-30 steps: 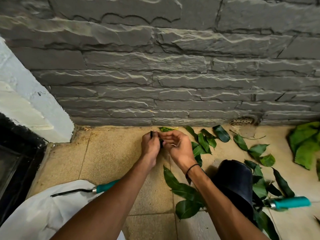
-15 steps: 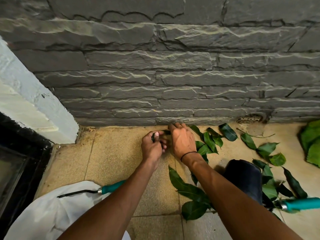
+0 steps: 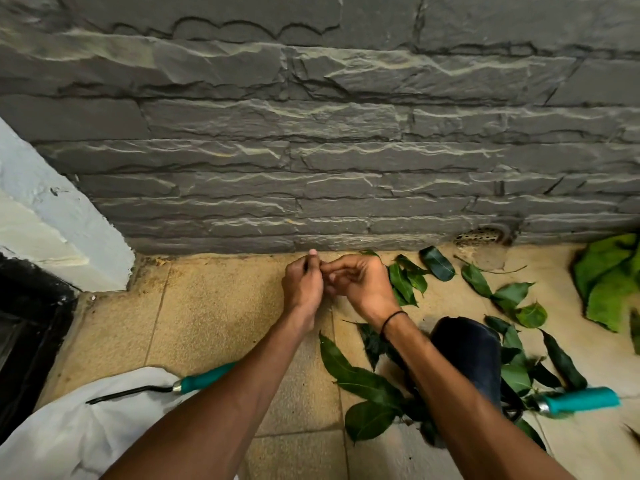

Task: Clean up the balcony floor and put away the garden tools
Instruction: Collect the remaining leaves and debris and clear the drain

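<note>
My left hand (image 3: 302,285) and right hand (image 3: 360,283) meet at the far edge of the tan tiled floor (image 3: 214,306), just in front of the grey stone wall (image 3: 311,150). The left hand's fingers are curled, thumb up, and pinch something small and dark that I cannot make out, as it is nearly hidden between the fingers; the right hand's fingers are curled in toward the same spot, touching the left, though whether they grip it too I cannot tell. A black band (image 3: 393,318) sits on my right wrist. Green leaves (image 3: 407,278) lie scattered on the floor to the right of my hands, and more (image 3: 363,382) lie nearer, under my right forearm. A dark blue pot (image 3: 474,355) lies on its side among them. At the near left, a garden tool with a teal handle (image 3: 204,379) rests with its black metal shaft on a white bag (image 3: 86,431). At the near right, a second teal-handled tool (image 3: 581,403) lies among the leaves. A large bright green leaf (image 3: 609,282) lies at the far right.
</note>
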